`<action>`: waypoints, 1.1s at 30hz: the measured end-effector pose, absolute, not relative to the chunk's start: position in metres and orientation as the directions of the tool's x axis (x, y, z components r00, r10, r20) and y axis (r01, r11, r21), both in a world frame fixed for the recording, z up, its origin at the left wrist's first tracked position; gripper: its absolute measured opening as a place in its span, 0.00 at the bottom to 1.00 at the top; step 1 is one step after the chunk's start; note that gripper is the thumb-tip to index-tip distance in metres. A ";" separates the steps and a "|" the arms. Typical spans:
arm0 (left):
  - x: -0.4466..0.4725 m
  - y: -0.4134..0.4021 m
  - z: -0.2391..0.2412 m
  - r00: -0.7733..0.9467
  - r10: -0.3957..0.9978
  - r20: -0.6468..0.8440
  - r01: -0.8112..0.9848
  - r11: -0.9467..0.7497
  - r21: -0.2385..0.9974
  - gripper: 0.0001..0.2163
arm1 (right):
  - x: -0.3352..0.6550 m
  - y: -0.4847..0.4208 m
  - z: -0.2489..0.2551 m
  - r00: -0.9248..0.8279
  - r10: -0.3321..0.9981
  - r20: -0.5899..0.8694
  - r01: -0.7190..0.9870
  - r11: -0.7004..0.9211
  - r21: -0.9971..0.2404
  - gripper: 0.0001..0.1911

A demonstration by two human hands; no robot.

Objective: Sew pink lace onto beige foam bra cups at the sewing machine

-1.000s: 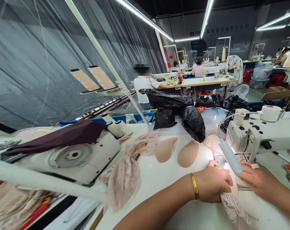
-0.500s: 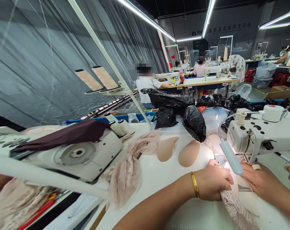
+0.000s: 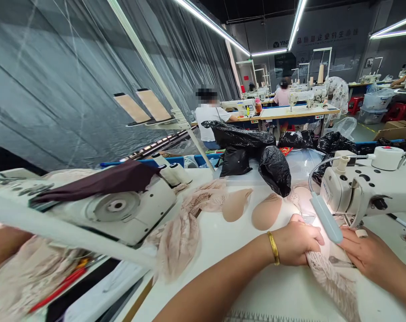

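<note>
My left hand (image 3: pixel 297 243), with a gold bangle on the wrist, is closed on a strip of beige lace fabric (image 3: pixel 330 281) that trails toward me over the white table (image 3: pixel 236 255). My right hand (image 3: pixel 364 252) lies flat on the fabric just right of it, fingers stretched toward the needle area under the white sewing machine (image 3: pixel 364 188). The machine's lamp (image 3: pixel 325 217) lights the spot between my hands. Two beige bra cups (image 3: pixel 253 208) lie on the table beyond my left hand.
A second sewing machine (image 3: pixel 116 208) draped with dark cloth stands at left, loose lace (image 3: pixel 186 228) beside it. Black plastic bags (image 3: pixel 253 154) are piled at the table's far edge. Other people sit at sewing tables (image 3: pixel 290 114) in the background. Thread cones (image 3: pixel 142 107) stand on a rack.
Both hands stay on the lace at the machine; they have shifted slightly away from me. The camera has turned a little, so everything sits further right in the picture.
</note>
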State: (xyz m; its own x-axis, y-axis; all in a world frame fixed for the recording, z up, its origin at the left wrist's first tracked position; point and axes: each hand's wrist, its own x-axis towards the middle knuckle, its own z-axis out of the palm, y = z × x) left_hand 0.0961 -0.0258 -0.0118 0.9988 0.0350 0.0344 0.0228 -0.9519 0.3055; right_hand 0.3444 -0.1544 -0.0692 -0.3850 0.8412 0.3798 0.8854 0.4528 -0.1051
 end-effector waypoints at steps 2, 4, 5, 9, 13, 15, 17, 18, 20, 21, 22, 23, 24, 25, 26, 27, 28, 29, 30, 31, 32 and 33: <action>0.096 -0.024 -0.011 0.998 0.049 0.029 0.039 -0.957 0.288 0.08 | 0.345 -0.156 -0.069 -0.406 0.840 0.360 0.877 0.469 -0.105 0.24; 0.097 -0.022 -0.011 0.998 0.057 0.039 0.045 -0.965 0.259 0.08 | 0.345 -0.158 -0.066 -0.456 0.827 0.329 0.850 0.514 -0.115 0.24; 0.097 -0.021 -0.012 0.997 0.056 0.049 0.043 -0.969 0.242 0.08 | 0.344 -0.159 -0.063 -0.480 0.819 0.316 0.834 0.537 -0.126 0.24; 0.098 -0.019 -0.018 0.994 0.044 0.099 0.024 -0.981 0.194 0.09 | 0.339 -0.163 -0.051 -0.541 0.787 0.296 0.777 0.602 -0.182 0.18; 0.099 -0.018 -0.022 0.988 0.033 0.149 0.011 -0.989 0.148 0.08 | 0.334 -0.166 -0.043 -0.572 0.774 0.272 0.746 0.628 -0.222 0.15; 0.099 -0.018 -0.024 0.986 0.028 0.165 0.010 -0.994 0.112 0.08 | 0.333 -0.166 -0.042 -0.567 0.781 0.263 0.746 0.622 -0.237 0.14; 0.101 -0.018 -0.025 0.983 0.017 0.181 0.004 -0.997 0.072 0.09 | 0.334 -0.166 -0.043 -0.553 0.786 0.277 0.749 0.615 -0.248 0.14; 0.101 -0.018 -0.027 0.981 0.009 0.194 -0.001 -0.999 0.052 0.09 | 0.334 -0.166 -0.044 -0.546 0.786 0.290 0.748 0.613 -0.253 0.13; 0.102 -0.018 -0.030 0.974 -0.007 0.227 -0.011 -1.000 0.017 0.09 | 0.335 -0.165 -0.046 -0.534 0.784 0.316 0.750 0.612 -0.251 0.13; 0.103 -0.018 -0.031 0.969 -0.011 0.247 -0.012 -1.000 0.000 0.10 | 0.336 -0.165 -0.048 -0.529 0.782 0.329 0.753 0.611 -0.242 0.14; 0.103 -0.019 -0.034 0.963 -0.013 0.268 -0.009 -1.000 -0.016 0.10 | 0.336 -0.164 -0.049 -0.524 0.781 0.341 0.758 0.610 -0.231 0.14; 0.104 -0.019 -0.036 0.958 -0.009 0.288 0.000 -1.000 -0.030 0.09 | 0.337 -0.163 -0.050 -0.515 0.781 0.353 0.766 0.604 -0.218 0.15; 0.104 -0.020 -0.038 0.952 -0.003 0.306 0.010 -0.999 -0.042 0.09 | 0.337 -0.163 -0.051 -0.505 0.783 0.363 0.777 0.596 -0.205 0.16; 0.104 -0.021 -0.041 0.947 0.002 0.322 0.020 -0.998 -0.051 0.09 | 0.338 -0.162 -0.053 -0.495 0.788 0.366 0.787 0.585 -0.194 0.17; 0.105 -0.022 -0.043 0.942 0.008 0.337 0.029 -0.998 -0.058 0.09 | 0.339 -0.162 -0.054 -0.483 0.797 0.362 0.799 0.570 -0.189 0.17; 0.106 -0.024 -0.046 0.937 0.014 0.350 0.038 -0.997 -0.062 0.09 | 0.340 -0.161 -0.055 -0.466 0.813 0.349 0.815 0.548 -0.188 0.17; 0.107 -0.025 -0.049 0.931 0.023 0.365 0.050 -0.997 -0.064 0.09 | 0.341 -0.161 -0.057 -0.445 0.830 0.337 0.833 0.522 -0.185 0.16; 0.109 -0.026 -0.052 0.924 0.033 0.381 0.064 -0.996 -0.068 0.09 | 0.342 -0.161 -0.059 -0.424 0.844 0.329 0.850 0.496 -0.178 0.16; 0.111 -0.028 -0.055 0.918 0.043 0.395 0.079 -0.994 -0.075 0.09 | 0.343 -0.161 -0.061 -0.401 0.855 0.329 0.866 0.471 -0.166 0.16; 0.114 -0.029 -0.057 0.912 0.055 0.407 0.097 -0.992 -0.083 0.10 | 0.345 -0.161 -0.063 -0.377 0.861 0.341 0.883 0.445 -0.151 0.16; 0.116 -0.031 -0.060 0.908 0.067 0.414 0.114 -0.989 -0.089 0.11 | 0.347 -0.160 -0.066 -0.356 0.862 0.360 0.896 0.424 -0.130 0.17; 0.119 -0.032 -0.063 0.906 0.082 0.415 0.129 -0.988 -0.087 0.11 | 0.348 -0.159 -0.068 -0.340 0.858 0.384 0.907 0.408 -0.108 0.18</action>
